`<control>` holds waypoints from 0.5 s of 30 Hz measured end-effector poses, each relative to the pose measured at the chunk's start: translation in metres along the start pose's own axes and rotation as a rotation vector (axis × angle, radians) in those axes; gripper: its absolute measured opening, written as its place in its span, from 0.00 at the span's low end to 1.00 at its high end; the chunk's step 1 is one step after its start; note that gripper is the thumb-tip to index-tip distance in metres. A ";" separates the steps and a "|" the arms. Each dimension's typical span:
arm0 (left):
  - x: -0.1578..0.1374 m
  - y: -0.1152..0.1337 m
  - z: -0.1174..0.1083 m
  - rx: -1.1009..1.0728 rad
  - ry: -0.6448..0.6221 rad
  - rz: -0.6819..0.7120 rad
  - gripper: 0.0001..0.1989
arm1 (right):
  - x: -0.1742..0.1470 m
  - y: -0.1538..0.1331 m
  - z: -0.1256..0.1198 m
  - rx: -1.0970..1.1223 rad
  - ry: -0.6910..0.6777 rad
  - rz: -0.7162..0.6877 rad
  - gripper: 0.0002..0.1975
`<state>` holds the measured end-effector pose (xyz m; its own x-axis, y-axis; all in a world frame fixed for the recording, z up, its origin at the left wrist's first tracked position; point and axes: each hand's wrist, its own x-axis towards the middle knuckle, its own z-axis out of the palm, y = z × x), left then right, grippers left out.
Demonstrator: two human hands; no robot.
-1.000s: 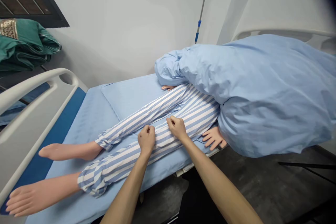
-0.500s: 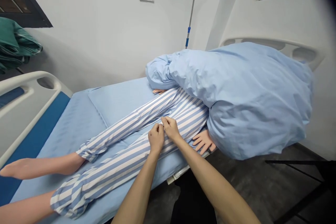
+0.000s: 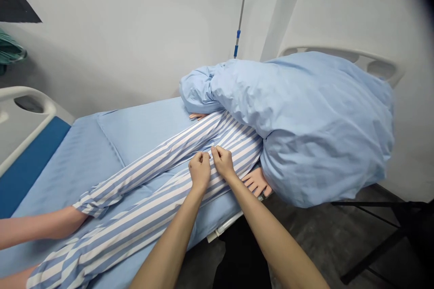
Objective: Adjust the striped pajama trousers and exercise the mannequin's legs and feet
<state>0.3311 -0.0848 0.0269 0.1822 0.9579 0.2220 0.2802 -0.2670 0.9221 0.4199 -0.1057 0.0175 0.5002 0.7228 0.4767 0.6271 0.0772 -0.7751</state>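
Note:
A manikin lies on its back in blue-and-white striped trousers (image 3: 135,210), its upper body hidden under a bunched light-blue quilt (image 3: 315,122). My left hand (image 3: 200,169) is closed, thumb side up, over the thigh nearer me. Close beside it on the right, my right hand (image 3: 222,161) is closed too, fingertips turned toward the left. Both hover at or just above the striped cloth; whether they pinch any of it is hidden by the curled fingers. The manikin's hand (image 3: 257,182) pokes out under the quilt, right of my right wrist.
The bed's blue sheet (image 3: 152,122) runs to a pale footboard (image 3: 25,122) at left. A headboard (image 3: 383,67) rises behind the quilt. An IV pole (image 3: 241,9) stands by the wall. A black metal frame (image 3: 379,235) is on the floor at right.
The view has shifted a little to the right, so bed and manikin sit further left. My hands stay closed over the thigh, with a slightly wider gap between them.

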 end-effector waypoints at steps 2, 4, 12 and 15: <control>-0.002 0.002 0.009 0.036 -0.017 0.022 0.13 | 0.001 0.001 -0.002 0.011 0.006 0.016 0.19; -0.006 0.001 0.014 0.110 -0.038 0.052 0.14 | 0.001 0.001 -0.002 0.016 0.014 0.036 0.19; -0.006 -0.006 0.010 0.099 -0.052 0.080 0.13 | 0.010 -0.003 -0.005 -0.025 -0.052 0.021 0.18; -0.006 -0.007 0.012 0.091 -0.059 0.091 0.12 | 0.023 0.005 -0.017 -0.051 -0.110 -0.046 0.18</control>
<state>0.3392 -0.0902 0.0153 0.2651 0.9219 0.2824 0.3441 -0.3640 0.8655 0.4443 -0.1001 0.0318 0.4035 0.7904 0.4609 0.6791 0.0790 -0.7298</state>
